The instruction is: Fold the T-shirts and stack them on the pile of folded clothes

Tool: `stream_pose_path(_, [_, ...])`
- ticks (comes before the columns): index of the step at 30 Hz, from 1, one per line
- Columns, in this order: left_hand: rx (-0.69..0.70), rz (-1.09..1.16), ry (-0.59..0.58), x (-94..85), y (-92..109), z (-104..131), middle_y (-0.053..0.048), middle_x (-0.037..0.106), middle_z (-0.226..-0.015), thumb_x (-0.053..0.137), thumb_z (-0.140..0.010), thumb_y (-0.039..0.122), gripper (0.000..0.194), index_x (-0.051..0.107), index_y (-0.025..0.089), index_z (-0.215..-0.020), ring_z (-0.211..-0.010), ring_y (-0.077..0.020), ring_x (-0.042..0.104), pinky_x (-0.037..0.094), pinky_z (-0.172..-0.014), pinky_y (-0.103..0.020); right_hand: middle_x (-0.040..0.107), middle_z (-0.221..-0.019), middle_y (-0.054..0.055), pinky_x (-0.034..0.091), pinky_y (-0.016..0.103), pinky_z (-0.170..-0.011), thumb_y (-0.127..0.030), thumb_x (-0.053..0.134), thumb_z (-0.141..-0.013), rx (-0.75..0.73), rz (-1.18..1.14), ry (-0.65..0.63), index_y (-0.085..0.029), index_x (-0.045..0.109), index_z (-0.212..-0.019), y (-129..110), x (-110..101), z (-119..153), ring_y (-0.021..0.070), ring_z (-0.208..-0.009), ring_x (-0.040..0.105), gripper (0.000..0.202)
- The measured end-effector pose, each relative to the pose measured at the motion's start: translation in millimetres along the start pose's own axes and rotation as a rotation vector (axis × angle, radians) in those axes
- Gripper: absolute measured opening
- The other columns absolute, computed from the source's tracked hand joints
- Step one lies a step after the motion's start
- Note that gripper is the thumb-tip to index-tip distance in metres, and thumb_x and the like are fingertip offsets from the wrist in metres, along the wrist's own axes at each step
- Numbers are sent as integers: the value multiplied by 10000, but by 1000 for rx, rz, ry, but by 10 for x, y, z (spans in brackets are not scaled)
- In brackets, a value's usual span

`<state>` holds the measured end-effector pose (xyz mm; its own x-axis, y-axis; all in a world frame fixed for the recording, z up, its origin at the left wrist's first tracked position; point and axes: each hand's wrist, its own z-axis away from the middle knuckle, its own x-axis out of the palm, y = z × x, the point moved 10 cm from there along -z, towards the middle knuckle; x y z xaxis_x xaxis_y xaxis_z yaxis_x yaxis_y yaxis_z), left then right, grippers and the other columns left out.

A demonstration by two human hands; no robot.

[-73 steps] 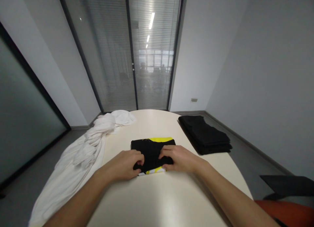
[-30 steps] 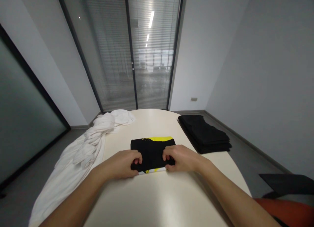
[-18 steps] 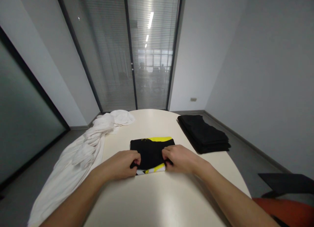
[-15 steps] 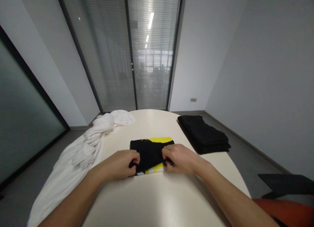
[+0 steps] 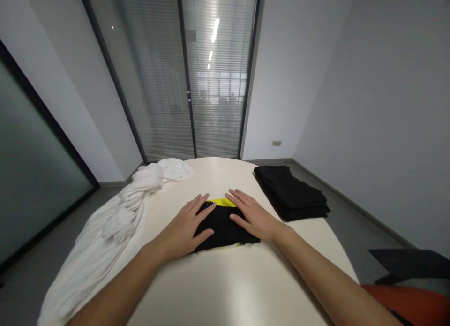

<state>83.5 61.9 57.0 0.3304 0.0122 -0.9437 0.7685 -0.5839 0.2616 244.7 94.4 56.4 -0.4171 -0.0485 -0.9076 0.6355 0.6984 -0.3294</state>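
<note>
Two bare hands lie over a folded black cloth [image 5: 223, 226] on a pale, round-edged table [image 5: 211, 293]. The left hand [image 5: 186, 226] covers the cloth's left part, its fingers extended and spread, the thumb set apart and pointing inward. The right hand [image 5: 256, 218] covers the right part in the same manner, palm down, fingers wide and thumb angled toward the middle; neither hand grips the fabric. The cloth lies flat near the centre of the table, between the hands; a yellow area shows along its far edge, and a thin strip of white and yellow along its near edge. To the left, loosely crumpled white fabric [image 5: 119, 227] runs along the table's side. To the right, near the far edge, rests a stack of folded black cloths [image 5: 290, 192], apart from the right hand. A red chair seat [image 5: 404, 300] is partly visible at lower right. Beyond the table stands a glass partition [image 5: 158, 82] with blinds.
</note>
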Motion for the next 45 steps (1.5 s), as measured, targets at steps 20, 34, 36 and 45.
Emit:
stream_pose_path(20, [-275, 53, 124, 197, -725, -44, -105, 619, -1352, 362, -1006, 415, 453, 575, 173, -1325, -1254, -236, 547, 379, -1100, -381, 361, -1578, 108, 243, 513, -1189, -505, 616, -896, -272, 51, -227, -258, 505, -1455, -580, 311, 48, 322, -1470, 275, 621])
stream_pose_path(34, [-559, 61, -131, 46, -606, 132, -32, 687, -673, 418, -940, 521, 464, 611, 220, -645, -660, -210, 624, 320, -605, -284, 679, -1186, 88, 470, 324, -855, -165, 513, -903, 235, 200, -18, -256, 704, -1183, 447, -167, 48, 235, -1067, 626, 351])
stream_pose_path(36, [-505, 32, -51, -25, -534, 98, -13, 704, -748, 499, -907, 501, 323, 623, 234, -774, -687, -202, 622, 299, -588, -272, 726, -994, 104, 460, 304, -721, -417, 499, -958, 503, 150, -5, -210, 727, -1074, 693, -166, 136, 237, -885, 667, 329])
stream_pose_path(45, [-249, 502, -387, 441, 2, 121, 3, 719, -726, 558, -882, 400, 201, 536, 216, -805, -575, -137, 589, 334, -516, -228, 696, -740, 46, 365, 256, -599, -438, 628, -871, 611, -126, -62, -193, 646, -807, 737, 221, 140, 161, -664, 606, 255])
